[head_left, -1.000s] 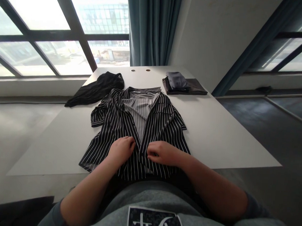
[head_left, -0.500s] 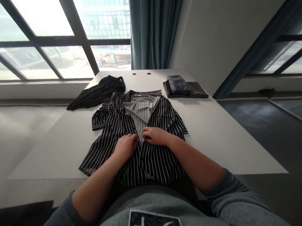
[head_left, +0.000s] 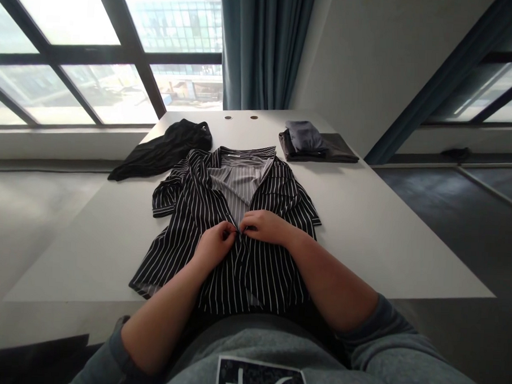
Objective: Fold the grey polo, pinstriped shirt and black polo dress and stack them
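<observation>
My left hand [head_left: 214, 245] and right hand [head_left: 263, 226] pinch the front edges of a striped shirt [head_left: 276, 201], its collar lying beyond my grip on the white table [head_left: 389, 243].

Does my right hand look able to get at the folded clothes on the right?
Probably, perhaps with a lean: between the right hand and the folded clothes lie only the flat striped shirt and tabletop.

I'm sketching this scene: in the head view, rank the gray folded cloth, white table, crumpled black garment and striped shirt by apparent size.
1. White table
2. Striped shirt
3. Crumpled black garment
4. Gray folded cloth
</observation>
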Demonstrator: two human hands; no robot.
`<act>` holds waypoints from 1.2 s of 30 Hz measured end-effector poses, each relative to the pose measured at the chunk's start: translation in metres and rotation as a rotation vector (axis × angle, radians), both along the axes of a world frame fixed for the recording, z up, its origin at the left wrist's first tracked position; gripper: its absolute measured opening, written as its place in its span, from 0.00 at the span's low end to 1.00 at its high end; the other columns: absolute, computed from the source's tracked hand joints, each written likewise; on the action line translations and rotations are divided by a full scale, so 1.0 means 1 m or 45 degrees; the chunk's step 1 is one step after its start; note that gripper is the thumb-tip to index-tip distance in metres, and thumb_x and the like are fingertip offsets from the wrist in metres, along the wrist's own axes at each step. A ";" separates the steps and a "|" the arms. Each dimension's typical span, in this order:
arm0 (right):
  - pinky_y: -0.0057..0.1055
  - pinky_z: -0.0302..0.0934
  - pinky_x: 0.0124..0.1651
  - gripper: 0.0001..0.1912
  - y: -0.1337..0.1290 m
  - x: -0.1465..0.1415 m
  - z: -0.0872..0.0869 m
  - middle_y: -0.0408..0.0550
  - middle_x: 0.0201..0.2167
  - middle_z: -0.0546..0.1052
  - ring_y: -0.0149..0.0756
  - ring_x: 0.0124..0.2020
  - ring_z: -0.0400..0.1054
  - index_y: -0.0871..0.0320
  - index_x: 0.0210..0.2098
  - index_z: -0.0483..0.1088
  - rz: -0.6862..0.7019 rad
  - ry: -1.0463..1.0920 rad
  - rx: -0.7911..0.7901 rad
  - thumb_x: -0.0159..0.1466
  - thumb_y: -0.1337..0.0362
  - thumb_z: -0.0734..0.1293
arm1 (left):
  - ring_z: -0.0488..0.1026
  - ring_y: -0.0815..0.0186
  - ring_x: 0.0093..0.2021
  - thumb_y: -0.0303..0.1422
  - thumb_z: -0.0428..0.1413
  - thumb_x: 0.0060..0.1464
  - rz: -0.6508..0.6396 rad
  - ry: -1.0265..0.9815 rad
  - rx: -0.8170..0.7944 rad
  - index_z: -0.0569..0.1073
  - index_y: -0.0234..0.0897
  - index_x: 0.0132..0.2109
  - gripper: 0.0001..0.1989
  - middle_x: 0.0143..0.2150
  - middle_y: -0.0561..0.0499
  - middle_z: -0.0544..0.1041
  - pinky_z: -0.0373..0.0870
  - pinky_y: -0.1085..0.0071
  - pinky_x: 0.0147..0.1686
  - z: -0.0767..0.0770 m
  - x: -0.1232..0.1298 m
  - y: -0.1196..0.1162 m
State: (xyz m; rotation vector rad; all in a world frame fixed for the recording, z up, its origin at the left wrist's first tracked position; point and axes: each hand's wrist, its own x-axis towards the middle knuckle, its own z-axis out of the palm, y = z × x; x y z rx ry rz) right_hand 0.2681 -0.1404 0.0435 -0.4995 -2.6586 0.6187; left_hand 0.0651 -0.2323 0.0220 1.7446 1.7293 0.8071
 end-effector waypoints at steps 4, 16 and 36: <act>0.30 0.67 0.51 0.11 -0.004 -0.001 0.000 0.45 0.44 0.79 0.33 0.43 0.75 0.56 0.38 0.80 0.119 0.086 -0.066 0.64 0.77 0.69 | 0.79 0.60 0.38 0.30 0.57 0.59 -0.002 0.066 0.020 0.78 0.41 0.40 0.05 0.38 0.52 0.83 0.67 0.67 0.40 -0.002 0.001 0.000; 0.29 0.67 0.46 0.08 -0.001 -0.006 -0.015 0.44 0.36 0.80 0.33 0.37 0.75 0.57 0.40 0.79 -0.019 0.060 -0.066 0.64 0.74 0.71 | 0.78 0.61 0.39 0.35 0.57 0.59 -0.033 -0.161 -0.087 0.77 0.40 0.39 0.05 0.37 0.51 0.82 0.68 0.67 0.42 -0.005 -0.006 0.002; 0.30 0.67 0.45 0.04 -0.003 -0.006 -0.019 0.46 0.37 0.80 0.34 0.39 0.75 0.58 0.42 0.79 -0.116 0.176 0.090 0.67 0.70 0.72 | 0.78 0.62 0.38 0.42 0.61 0.58 -0.012 -0.398 0.044 0.78 0.39 0.41 0.11 0.37 0.51 0.81 0.73 0.67 0.42 -0.001 -0.005 -0.001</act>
